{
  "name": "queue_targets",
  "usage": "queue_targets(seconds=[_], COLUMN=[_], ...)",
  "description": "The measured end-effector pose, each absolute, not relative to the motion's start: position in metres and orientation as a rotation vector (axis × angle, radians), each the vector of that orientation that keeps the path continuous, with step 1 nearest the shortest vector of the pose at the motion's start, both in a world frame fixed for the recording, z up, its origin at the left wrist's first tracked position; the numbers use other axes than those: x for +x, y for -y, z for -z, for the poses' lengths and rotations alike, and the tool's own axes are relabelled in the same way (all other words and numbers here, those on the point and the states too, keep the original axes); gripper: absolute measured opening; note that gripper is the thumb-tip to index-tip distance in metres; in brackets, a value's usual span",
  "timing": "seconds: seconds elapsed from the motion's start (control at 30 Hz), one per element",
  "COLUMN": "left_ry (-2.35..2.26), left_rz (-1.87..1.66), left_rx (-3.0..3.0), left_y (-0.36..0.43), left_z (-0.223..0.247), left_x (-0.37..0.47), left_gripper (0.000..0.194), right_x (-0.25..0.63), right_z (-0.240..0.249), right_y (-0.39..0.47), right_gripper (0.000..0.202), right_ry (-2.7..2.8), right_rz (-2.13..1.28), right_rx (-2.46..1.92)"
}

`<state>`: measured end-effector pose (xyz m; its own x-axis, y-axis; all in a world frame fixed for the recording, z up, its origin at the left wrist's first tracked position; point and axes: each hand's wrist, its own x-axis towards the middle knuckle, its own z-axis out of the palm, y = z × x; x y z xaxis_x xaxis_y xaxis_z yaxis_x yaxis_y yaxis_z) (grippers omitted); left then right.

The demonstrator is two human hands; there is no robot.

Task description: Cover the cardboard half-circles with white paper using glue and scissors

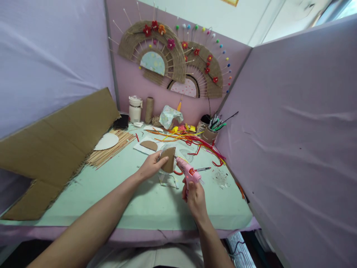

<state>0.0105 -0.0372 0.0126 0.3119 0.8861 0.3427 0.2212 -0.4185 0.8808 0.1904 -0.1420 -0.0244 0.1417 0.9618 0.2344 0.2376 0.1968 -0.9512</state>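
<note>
Between the thumb and fingers of my left hand (153,165) is a brown cardboard half-circle (169,160), held up over the table with pale material showing behind its edge. My right hand (194,193) is wrapped round the handle of a pink glue gun (187,169). The gun's nozzle points up and left at the straight edge of the cardboard; whether it touches cannot be made out. Behind my left hand, another cardboard half-circle (149,145) lies on a white sheet. A pen (203,169) rests on the table just right of the gun.
Orange, red and yellow pipe cleaners (192,138) spread across the back right. Thin wooden sticks (111,149) and a white oval (106,142) lie left, beside a large cardboard sheet (64,130). A white jar (135,109), twine roll (149,110) and tool cup (209,134) stand behind.
</note>
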Motion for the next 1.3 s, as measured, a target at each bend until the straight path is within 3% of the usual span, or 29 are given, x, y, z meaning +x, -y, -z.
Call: queue_targets(seconds=[1.3], left_ry=[-1.061], left_rz=[-1.383], left_rx=[1.615], left_y=[0.0273], left_z=[-0.0129], left_x=[0.0035], left_gripper=[0.048], right_x=[0.1855], right_z=[0.0250], right_y=[0.1459], right_gripper=[0.048], right_ry=[1.410], right_rz=[-0.850], right_rx=[-1.341])
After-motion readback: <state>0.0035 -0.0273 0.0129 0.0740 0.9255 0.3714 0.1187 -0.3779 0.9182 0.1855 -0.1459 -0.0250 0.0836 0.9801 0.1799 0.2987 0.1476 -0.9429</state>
